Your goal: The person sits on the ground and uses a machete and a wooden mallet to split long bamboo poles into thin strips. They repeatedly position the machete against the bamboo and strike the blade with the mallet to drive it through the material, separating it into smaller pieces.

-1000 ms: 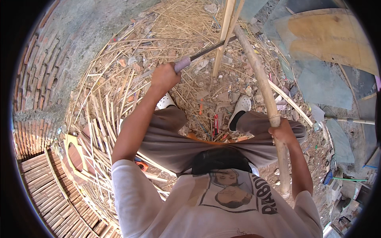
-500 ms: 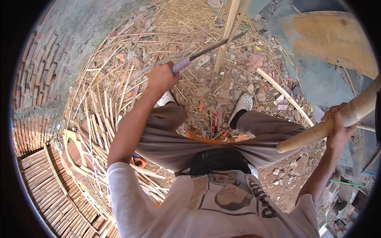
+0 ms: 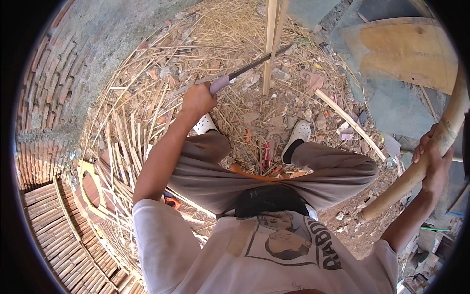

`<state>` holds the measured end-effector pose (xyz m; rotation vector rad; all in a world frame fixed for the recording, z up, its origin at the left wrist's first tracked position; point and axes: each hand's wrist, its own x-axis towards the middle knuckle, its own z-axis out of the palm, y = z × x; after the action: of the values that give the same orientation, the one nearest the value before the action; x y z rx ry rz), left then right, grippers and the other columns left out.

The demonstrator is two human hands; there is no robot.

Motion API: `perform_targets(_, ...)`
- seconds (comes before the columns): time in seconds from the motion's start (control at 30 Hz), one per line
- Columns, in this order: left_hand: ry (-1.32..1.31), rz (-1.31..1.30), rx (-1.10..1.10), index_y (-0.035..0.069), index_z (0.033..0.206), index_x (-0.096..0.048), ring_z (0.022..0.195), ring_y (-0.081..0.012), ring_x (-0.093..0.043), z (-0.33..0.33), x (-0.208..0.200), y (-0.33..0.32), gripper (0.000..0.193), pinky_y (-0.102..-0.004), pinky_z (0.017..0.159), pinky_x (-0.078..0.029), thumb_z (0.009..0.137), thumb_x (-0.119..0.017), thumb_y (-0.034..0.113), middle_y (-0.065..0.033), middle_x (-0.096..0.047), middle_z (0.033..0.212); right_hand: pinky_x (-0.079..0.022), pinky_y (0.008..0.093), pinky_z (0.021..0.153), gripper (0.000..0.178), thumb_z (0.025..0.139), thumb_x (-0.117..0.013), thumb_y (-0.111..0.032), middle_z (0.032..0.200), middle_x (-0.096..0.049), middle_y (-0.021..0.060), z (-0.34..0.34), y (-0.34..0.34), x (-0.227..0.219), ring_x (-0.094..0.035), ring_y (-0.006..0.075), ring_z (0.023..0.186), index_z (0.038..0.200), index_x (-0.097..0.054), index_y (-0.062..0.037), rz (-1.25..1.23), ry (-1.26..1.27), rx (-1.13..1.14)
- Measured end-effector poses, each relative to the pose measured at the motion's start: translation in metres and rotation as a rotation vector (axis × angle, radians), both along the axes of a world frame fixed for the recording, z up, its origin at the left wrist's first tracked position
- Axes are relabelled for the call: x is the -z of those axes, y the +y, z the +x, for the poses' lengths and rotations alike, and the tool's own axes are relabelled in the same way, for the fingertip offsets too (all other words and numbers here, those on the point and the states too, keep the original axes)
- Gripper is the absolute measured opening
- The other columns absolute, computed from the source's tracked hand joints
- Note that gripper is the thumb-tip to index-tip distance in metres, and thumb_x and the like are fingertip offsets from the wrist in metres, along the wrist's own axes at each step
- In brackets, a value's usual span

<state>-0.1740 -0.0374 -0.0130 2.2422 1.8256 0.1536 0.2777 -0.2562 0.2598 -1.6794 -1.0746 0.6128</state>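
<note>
My left hand (image 3: pixel 199 100) is closed round the pale purple handle of a long machete (image 3: pixel 247 67), its dark blade slanting up and away to the right. Near the tip, the blade crosses an upright split bamboo piece (image 3: pixel 267 73) with a second narrow strip beside it; whether they touch I cannot tell. On the far right, my right hand (image 3: pixel 433 164) wraps round a thick bamboo pole (image 3: pixel 416 177). Tilted, the pole runs up to the right edge, its cut lower end beside my right thigh.
Cut bamboo strips (image 3: pixel 128 157) lie heaped at my left, near a slatted bamboo panel (image 3: pixel 63 230). Rubble and straw (image 3: pixel 230 29) cover the ground. A brick wall (image 3: pixel 54 83) rises on the left; a stained board (image 3: pixel 406 51) lies at upper right. Between my feet lies a red tool (image 3: pixel 266 156).
My right hand and the bamboo pole have swung outward to the right, and the pole stands steeper. The machete and the upright bamboo have shifted slightly left.
</note>
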Motion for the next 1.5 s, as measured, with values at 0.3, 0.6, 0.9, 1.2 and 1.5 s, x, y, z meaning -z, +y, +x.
perform_targets(0.3,0.017,-0.051,0.028,0.002,0.093,-0.069,0.08,-0.0395,-0.068,0.004,-0.014,-0.003,0.025,-0.0477,0.076,-0.056,0.077,-0.066,0.021,-0.023,-0.069,0.085,-0.048,0.0338,0.046,0.029,0.074,-0.069,-0.006,0.073,-0.061,0.0135,-0.031,-0.01,0.227,-0.061,0.0192,0.055,0.095,-0.056,0.0076,-0.979,-0.063,-0.234)
perform_targets(0.6,0.035,-0.037,-0.006,0.001,0.094,-0.069,0.081,-0.0397,-0.069,-0.001,-0.009,-0.006,0.026,-0.0475,0.077,-0.056,0.076,-0.067,0.02,-0.0242,-0.069,0.086,-0.044,0.0286,0.044,0.019,0.079,-0.063,-0.003,0.069,-0.055,0.007,0.004,0.009,0.039,-0.053,0.0148,0.048,0.095,-0.055,0.0027,-0.167,0.034,-0.011)
perform_targets(0.9,0.024,-0.017,0.043,0.003,0.093,-0.07,0.08,-0.04,-0.069,0.015,-0.009,0.0,0.025,-0.047,0.077,-0.056,0.077,-0.066,0.021,-0.0243,-0.069,0.085,-0.047,0.0361,0.045,0.035,0.071,-0.071,-0.007,0.064,-0.061,0.0114,-0.038,-0.003,0.219,-0.059,0.0218,0.048,0.096,-0.056,0.0118,-0.983,-0.002,-0.171)
perform_targets(1.2,0.031,-0.032,0.004,0.001,0.094,-0.069,0.082,-0.0391,-0.069,0.015,0.006,0.001,0.028,-0.0471,0.077,-0.056,0.075,-0.066,0.021,-0.0247,-0.069,0.087,-0.043,0.0286,0.044,0.027,0.078,-0.063,-0.005,0.069,-0.056,0.0081,0.01,-0.007,0.05,-0.054,0.0155,0.049,0.101,-0.052,0.0044,-0.208,0.061,0.026)
perform_targets(1.5,0.021,-0.075,-0.011,0.002,0.095,-0.07,0.085,-0.039,-0.069,0.024,-0.004,0.005,0.027,-0.0477,0.079,-0.055,0.076,-0.064,0.02,-0.0238,-0.069,0.087,-0.047,0.0327,0.043,0.022,0.072,-0.067,-0.001,0.065,-0.061,0.0126,-0.029,0.004,0.197,-0.059,0.0192,0.049,0.088,-0.056,0.0096,-0.704,0.116,-0.146)
